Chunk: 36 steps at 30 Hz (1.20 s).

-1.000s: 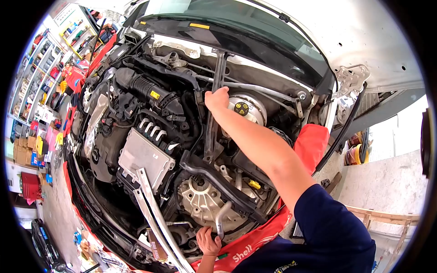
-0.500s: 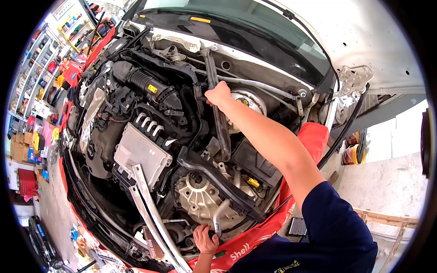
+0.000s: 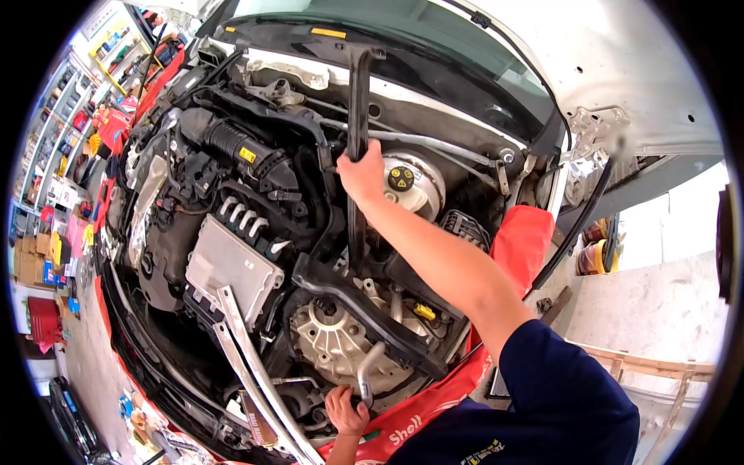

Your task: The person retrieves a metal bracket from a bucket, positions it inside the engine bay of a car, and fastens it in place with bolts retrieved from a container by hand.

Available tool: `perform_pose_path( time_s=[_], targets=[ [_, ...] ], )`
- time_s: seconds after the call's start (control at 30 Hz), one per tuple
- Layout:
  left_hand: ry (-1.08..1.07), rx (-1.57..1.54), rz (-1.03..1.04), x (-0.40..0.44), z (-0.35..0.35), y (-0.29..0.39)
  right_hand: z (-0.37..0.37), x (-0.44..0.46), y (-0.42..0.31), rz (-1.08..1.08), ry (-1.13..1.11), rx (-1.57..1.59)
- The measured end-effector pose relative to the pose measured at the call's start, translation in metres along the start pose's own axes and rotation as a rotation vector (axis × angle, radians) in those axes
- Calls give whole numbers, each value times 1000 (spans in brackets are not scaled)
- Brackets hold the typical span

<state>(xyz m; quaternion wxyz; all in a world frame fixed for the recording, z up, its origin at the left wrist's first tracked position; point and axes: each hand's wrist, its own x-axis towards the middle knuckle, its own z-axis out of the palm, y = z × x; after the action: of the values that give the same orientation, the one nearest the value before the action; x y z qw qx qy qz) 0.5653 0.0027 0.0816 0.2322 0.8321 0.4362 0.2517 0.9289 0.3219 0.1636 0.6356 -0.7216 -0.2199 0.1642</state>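
Observation:
A long dark metal brace bar [image 3: 359, 101] with a flanged upper end stands nearly upright over the engine bay. My right hand [image 3: 362, 172] is closed around its middle. The bar's lower end comes down beside the black plastic duct [image 3: 341, 283]. Just right of that hand is the round brake booster reservoir area with a black cap [image 3: 401, 179]. My left hand [image 3: 346, 411] rests at the near edge of the bay, fingers bent and thumb apart, beside a silver pipe [image 3: 370, 372]. What lies under its fingertips is hidden.
Two silver metal strips [image 3: 252, 364] lean across the front of the bay by a grey control unit [image 3: 236, 271]. A ribbed intake hose [image 3: 225, 139] lies at the left. Red fender covers [image 3: 523, 244] drape the edges. The raised hood [image 3: 643, 70] is at the upper right.
The brace bar has risen, its upper end moving up from the cowl and its lower end swinging left, so it stands more upright. My left hand stays in place.

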Motion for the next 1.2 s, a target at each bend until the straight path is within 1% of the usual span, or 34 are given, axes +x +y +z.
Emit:
perform_pose_path(
  time_s=[0.07,0.13,0.2,0.27,0.33,0.37,0.47,0.53,0.7,0.8,0.97,1.07,1.2],
  targets=[
    [-14,3,-19,-1,-2,3,-4,-7,0,22,-24,-46],
    [23,-17,21,0,1,0,-1,-5,5,36,-43,-78],
    [26,-10,24,0,0,1,-2,-5,-4,109,-101,-112],
    [21,16,16,-1,-1,3,0,-2,-8,124,-132,-136],
    [-9,14,-17,-2,-2,4,8,-1,-7,90,-91,-333],
    [8,8,-7,-3,0,3,7,1,-13,122,-100,-367],
    [16,15,12,-1,-2,3,10,13,-8,138,-77,-325],
    [4,4,8,1,-7,5,11,9,-12,215,-43,-279],
    [28,20,18,-2,-2,3,12,-1,-3,163,-25,-225],
    [34,26,19,-1,-2,4,14,1,-1,201,-12,-276],
    [32,21,23,0,-3,4,25,2,16,249,-56,-356],
    [32,14,11,0,-3,5,28,-1,20,277,-15,-348],
    [28,2,3,3,-9,11,29,5,27,306,-13,-301]
  ],
)
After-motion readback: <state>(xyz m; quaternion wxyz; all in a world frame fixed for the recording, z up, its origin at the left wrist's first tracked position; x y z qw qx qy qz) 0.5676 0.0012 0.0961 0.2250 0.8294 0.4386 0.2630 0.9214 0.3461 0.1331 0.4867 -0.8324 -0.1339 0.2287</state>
